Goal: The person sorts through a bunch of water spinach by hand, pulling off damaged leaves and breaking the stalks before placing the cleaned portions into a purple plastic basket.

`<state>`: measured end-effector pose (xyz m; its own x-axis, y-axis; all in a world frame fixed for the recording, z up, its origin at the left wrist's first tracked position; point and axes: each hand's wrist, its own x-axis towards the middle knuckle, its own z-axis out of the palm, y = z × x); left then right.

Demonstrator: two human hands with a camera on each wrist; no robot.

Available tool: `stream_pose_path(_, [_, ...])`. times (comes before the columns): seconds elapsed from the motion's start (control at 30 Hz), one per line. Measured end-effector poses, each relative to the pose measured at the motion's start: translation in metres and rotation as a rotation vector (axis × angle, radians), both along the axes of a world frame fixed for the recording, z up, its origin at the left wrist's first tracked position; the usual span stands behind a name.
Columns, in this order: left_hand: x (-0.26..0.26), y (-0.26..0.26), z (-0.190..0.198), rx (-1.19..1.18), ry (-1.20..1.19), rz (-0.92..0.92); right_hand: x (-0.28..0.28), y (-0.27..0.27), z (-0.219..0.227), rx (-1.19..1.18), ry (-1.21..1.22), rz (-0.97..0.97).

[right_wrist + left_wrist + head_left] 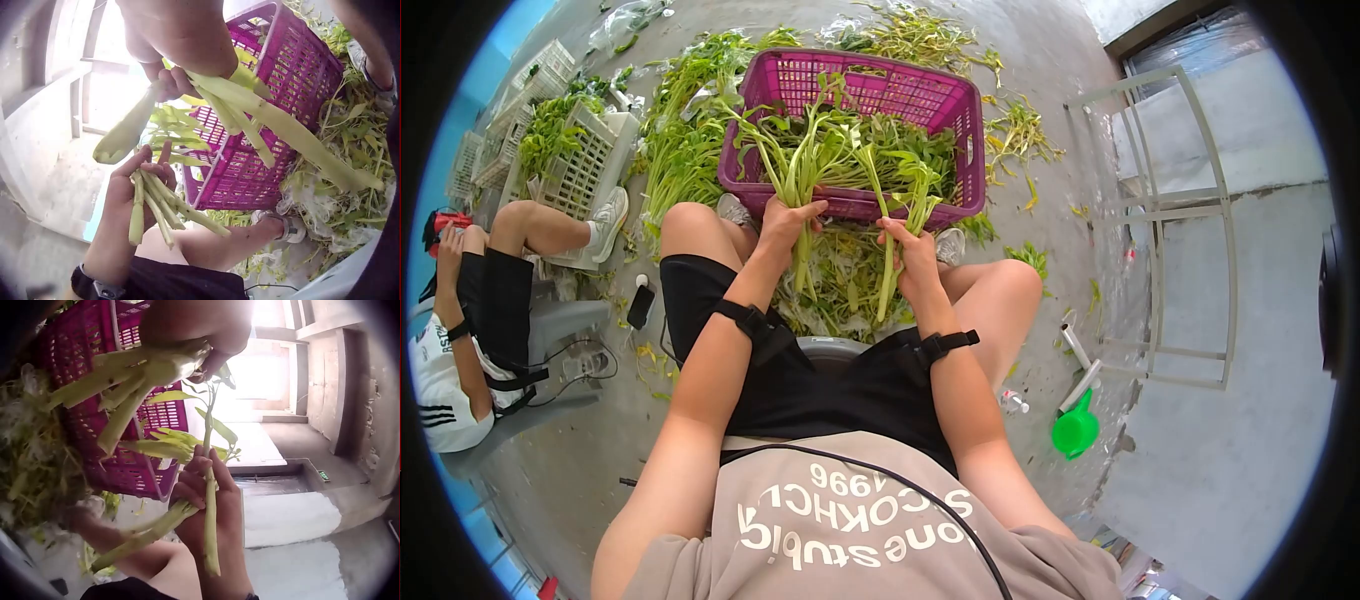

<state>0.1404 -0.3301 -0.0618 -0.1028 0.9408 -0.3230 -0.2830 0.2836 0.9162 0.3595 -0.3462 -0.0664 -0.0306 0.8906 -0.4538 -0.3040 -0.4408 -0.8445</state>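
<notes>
In the head view my left hand grips a bunch of water spinach, leaves pointing away from me over the crate's near rim. Its cut stem ends stick out below the fist in the right wrist view. A short way to the right, my right hand holds a smaller bunch of stalks. One thick stalk stands apart from the others, between its thumb and fingers in the left wrist view. Both hands are just in front of the purple plastic crate, which contains more leafy greens.
Trimmed leaves and stems litter the floor between my feet. Long greens are heaped left of the crate. Another person sits at far left near white crates. A metal frame and a green plastic item are at right.
</notes>
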Motion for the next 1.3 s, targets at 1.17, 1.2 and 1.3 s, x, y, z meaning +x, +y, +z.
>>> stream_pose_path(1.17, [0.024, -0.013, -0.014, -0.044, -0.125, -0.304, -0.01, -0.004, 0.008, 0.089, -0.003, 0.213])
stream_pose_path(1.2, [0.023, -0.013, -0.013, -0.085, -0.128, -0.227, -0.01, -0.003, 0.005, 0.112, 0.007, 0.222])
stream_pose_path(1.3, [0.021, -0.013, -0.01, -0.079, -0.193, -0.124, -0.01, -0.005, -0.001, 0.11, 0.068, 0.222])
